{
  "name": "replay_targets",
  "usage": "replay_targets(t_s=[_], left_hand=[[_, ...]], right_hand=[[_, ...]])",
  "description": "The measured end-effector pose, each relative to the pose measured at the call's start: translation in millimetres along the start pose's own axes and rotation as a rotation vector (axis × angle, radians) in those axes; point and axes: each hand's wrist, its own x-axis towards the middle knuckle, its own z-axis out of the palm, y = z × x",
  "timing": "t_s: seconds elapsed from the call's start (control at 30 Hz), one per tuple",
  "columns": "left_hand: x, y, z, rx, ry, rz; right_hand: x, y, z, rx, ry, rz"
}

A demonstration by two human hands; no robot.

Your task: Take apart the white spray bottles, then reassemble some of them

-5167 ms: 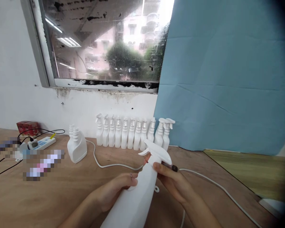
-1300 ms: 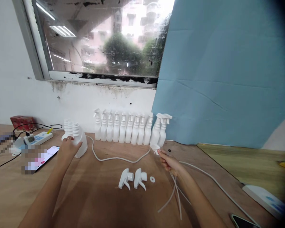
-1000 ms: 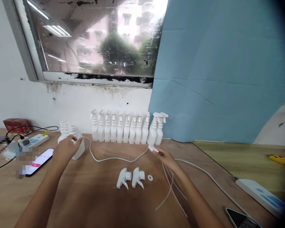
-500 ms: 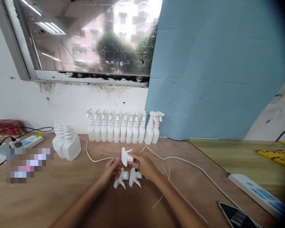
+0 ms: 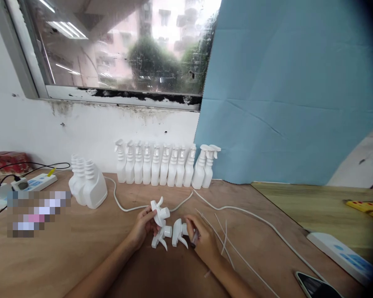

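My left hand is closed on a white trigger spray head, its collar pointing right. Just below it, a second spray head lies on the table beside my fingertips. A third spray head lies to the right, close to the fingers of my right hand. That hand is curled round a small dark pen-like object, partly hidden by the fingers. Thin translucent dip tubes lie on the table beside my right hand and under its forearm.
A row of white spray bottles with heads stands along the wall. Headless white bottles stand at left. A white cable crosses the table. Power strips lie at both sides, a phone at the front right.
The spray head that was up at my right hand is now in my left hand, turned over. My right hand has moved right and down, away from it. The view has shifted slightly.
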Motion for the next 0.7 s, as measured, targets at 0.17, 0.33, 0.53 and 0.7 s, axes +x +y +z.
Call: replay_targets(t_s=[0.17, 0.33, 0.53, 0.7], left_hand=[[-16.3, 2.1, 8.4, -0.069, 0.040, 0.055], [-37.5, -2.5, 9.0, -0.093, 0.023, 0.033], [-38.3, 10.3, -1.3, -0.151, 0.069, 0.084], [-49.4, 12.9, 16.5, -0.206, 0.032, -0.034]], right_hand=[[-16.8, -1.9, 1.8, -0.069, -0.116, 0.017], [-8.0, -14.6, 18.8, -0.037, -0.249, -0.063], [-4.7, -24.7, 17.0, 0.200, -0.341, -0.022], [-20.4, -15.9, 4.9, 0.405, -0.170, 0.273]])
